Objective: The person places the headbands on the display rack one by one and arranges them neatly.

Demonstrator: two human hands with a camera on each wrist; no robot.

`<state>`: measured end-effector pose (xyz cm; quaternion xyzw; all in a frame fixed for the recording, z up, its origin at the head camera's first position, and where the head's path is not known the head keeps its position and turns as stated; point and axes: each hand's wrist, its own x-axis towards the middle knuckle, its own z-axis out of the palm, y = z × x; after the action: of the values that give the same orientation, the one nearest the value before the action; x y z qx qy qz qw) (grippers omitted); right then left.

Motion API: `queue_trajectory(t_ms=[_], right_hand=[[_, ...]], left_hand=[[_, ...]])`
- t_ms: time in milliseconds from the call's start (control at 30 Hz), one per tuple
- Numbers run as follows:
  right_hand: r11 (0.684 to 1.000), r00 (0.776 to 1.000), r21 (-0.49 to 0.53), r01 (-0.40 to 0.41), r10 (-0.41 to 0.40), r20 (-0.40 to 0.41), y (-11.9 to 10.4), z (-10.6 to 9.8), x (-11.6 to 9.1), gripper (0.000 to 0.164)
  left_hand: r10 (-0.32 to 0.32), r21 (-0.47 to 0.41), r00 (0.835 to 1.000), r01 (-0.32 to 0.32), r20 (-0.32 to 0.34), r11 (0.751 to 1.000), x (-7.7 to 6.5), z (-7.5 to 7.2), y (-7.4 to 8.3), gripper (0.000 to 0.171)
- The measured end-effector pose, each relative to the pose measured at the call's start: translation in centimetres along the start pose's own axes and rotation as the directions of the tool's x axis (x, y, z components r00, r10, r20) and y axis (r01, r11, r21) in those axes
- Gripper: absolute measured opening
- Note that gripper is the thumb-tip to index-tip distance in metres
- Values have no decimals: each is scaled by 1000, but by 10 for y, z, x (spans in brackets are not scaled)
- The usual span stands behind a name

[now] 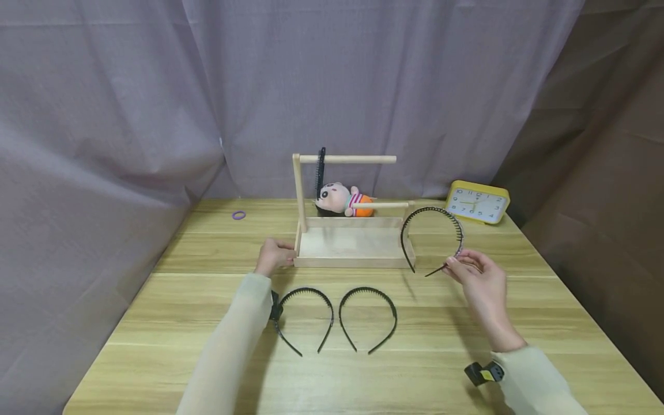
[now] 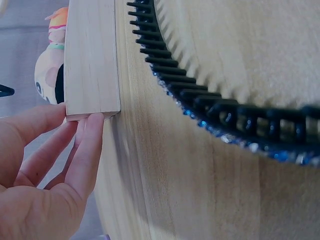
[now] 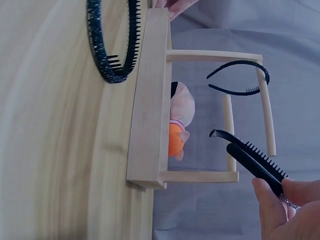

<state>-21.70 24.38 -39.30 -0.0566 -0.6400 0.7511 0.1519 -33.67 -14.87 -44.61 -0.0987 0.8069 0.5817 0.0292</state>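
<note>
My right hand [image 1: 482,282] pinches a black toothed headband [image 3: 256,164] near one end, holding it up by the right side of a wooden rack [image 1: 353,262]. Its open ends point downward in the head view. At the rack's lower left corner, the fingertips of my left hand [image 1: 272,257] grip the end of the tray base. Another black headband [image 1: 320,173] hangs on the rack's upper bar, close to the left post. In front of the rack, two more headbands lie on the table, a left one [image 1: 307,290] with blue and clear stones and a right one [image 1: 368,289].
Behind the rack lies a plush doll [image 1: 334,199] in striped and orange clothes. A yellow clock [image 1: 477,202] stands at the back right of the wooden table [image 1: 155,328]. A small purple ring [image 1: 238,215] lies at the back left. Grey curtain [image 1: 363,75] hangs behind.
</note>
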Motion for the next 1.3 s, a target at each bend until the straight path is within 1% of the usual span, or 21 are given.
queue_trajectory(t_ms=[167, 367, 500, 767, 1000, 1300], right_hand=[[1000, 1000, 24, 8, -8, -20, -5, 10, 4, 22], [1000, 998, -3, 21, -21, -61, -8, 18, 11, 19], [999, 996, 8, 31, -31, -78, -10, 21, 15, 19], [999, 995, 23, 41, -39, -92, -13, 30, 22, 20], [997, 991, 60, 40, -32, -130, -15, 38, 29, 19], [996, 988, 43, 74, -67, -142, -16, 46, 37, 19]], left_hand=[[2, -11, 1000, -2, 2, 1000, 0, 0, 0, 29], [3, -19, 1000, -3, 5, 1000, 0, 0, 0, 29], [8, -16, 1000, -8, 6, 1000, 0, 0, 0, 29], [5, -32, 1000, -5, 8, 999, -1, 0, 0, 29], [3, -42, 1000, -2, 12, 999, -1, -1, -1, 29], [6, -36, 1000, -6, 6, 999, -1, -1, 0, 28]])
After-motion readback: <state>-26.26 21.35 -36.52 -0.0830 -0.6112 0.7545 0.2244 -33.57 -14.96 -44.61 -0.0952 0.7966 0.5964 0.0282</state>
